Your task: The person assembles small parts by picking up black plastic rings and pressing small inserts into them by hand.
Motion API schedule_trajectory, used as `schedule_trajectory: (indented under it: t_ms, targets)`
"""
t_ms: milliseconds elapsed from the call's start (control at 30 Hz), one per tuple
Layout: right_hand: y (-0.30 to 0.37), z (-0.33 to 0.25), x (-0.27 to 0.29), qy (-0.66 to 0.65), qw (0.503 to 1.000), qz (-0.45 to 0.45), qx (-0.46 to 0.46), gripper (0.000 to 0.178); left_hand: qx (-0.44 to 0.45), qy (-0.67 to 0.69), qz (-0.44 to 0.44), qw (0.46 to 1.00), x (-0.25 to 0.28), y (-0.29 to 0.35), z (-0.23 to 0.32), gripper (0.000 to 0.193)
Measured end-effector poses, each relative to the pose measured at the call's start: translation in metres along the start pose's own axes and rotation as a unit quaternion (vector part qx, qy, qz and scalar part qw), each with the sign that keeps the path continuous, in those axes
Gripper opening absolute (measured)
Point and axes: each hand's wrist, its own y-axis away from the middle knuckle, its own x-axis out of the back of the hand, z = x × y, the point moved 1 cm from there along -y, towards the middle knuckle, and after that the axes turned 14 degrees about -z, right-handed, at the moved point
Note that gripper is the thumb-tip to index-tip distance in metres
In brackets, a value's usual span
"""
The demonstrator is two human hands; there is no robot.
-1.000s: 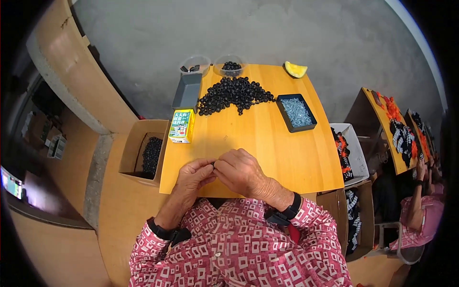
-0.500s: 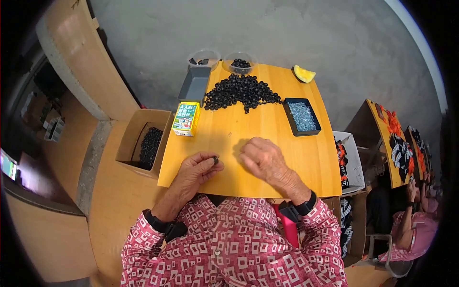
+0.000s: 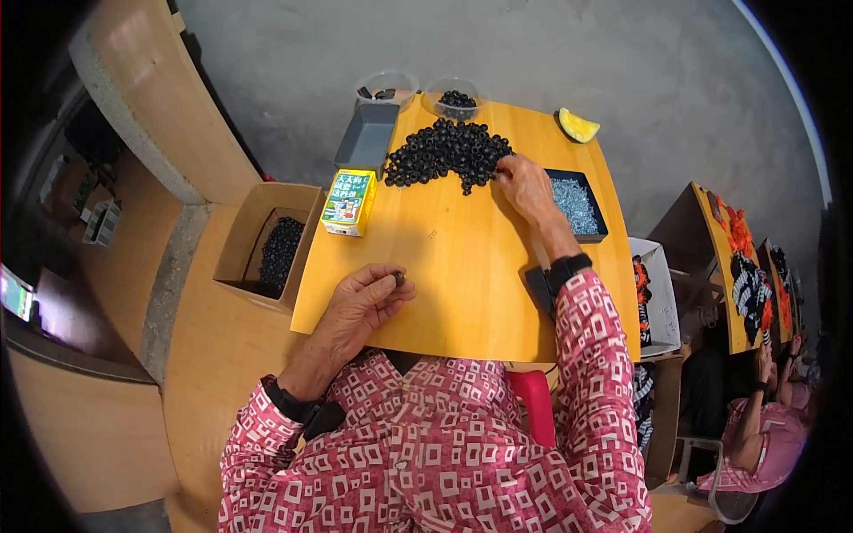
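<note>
Between the thumb and fingertips of my left hand (image 3: 364, 300), over the near left part of the table, is a small dark round part (image 3: 398, 278). My right hand (image 3: 528, 188) reaches forward to the right edge of a pile of small black ring-shaped parts (image 3: 449, 153). Its fingertips are pinched together at the outermost rings; whatever is between them is too small to make out. Just right of that hand lies a black tray (image 3: 597, 234) holding many small clear bluish pieces (image 3: 573, 206), partly covered by my wrist.
A yellow and green carton (image 3: 349, 202) and an empty grey tray (image 3: 368, 133) stand on the table's left side. Two clear bowls (image 3: 458, 99) (image 3: 387, 87) sit at the back. A melon slice (image 3: 579, 126) lies far right. Boxes (image 3: 233, 242) (image 3: 659, 298) flank the table; another person (image 3: 755, 435) sits at right.
My right hand has moved forward and right, from the table's near middle to the pile's right edge. The left hand stays nearly in place, still holding the dark part.
</note>
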Motion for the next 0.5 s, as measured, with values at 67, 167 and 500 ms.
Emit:
schedule_trajectory:
  t_ms: [67,167,500]
  targets:
    - [-0.006,0.000,-0.006,0.020,1.000,-0.007,0.003,0.017,0.005,-0.001,0.003,1.000,0.000,0.000,-0.002,0.023]
    - [-0.015,-0.002,-0.014,0.093,0.991,-0.084,-0.040,0.017,0.007,-0.001,0.002,1.000,0.001,-0.002,-0.001,0.023]
    - [0.006,-0.010,-0.006,0.053,0.999,0.003,0.009,0.009,0.010,0.008,0.006,1.000,0.001,0.000,-0.004,0.021]
